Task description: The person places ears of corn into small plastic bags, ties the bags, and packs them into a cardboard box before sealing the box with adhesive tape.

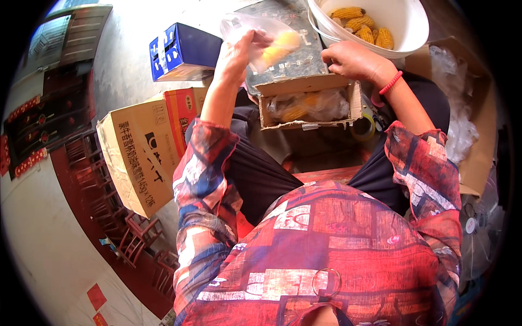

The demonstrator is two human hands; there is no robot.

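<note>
My left hand (237, 53) is closed on a clear plastic bag (239, 26) with a yellow corn cob (278, 50) inside. This bag hangs over a dark printed board (283, 13). To its right, my right hand (356, 61) has its fingers curled together just below the white bucket (406, 30); anything in them is hidden. A small open cardboard box (310, 84) stands between my knees, below both hands. Inside it lie bagged corn cobs (296, 113). Several bare corn cobs (359, 23) lie in the bucket.
On the left stand a blue box (187, 51) and a large brown carton (138, 152). An open carton (476, 176) with clear plastic bags (457, 103) is at my right. A roll of tape (363, 128) sits below the small box. Wooden stools (136, 236) stand farther left.
</note>
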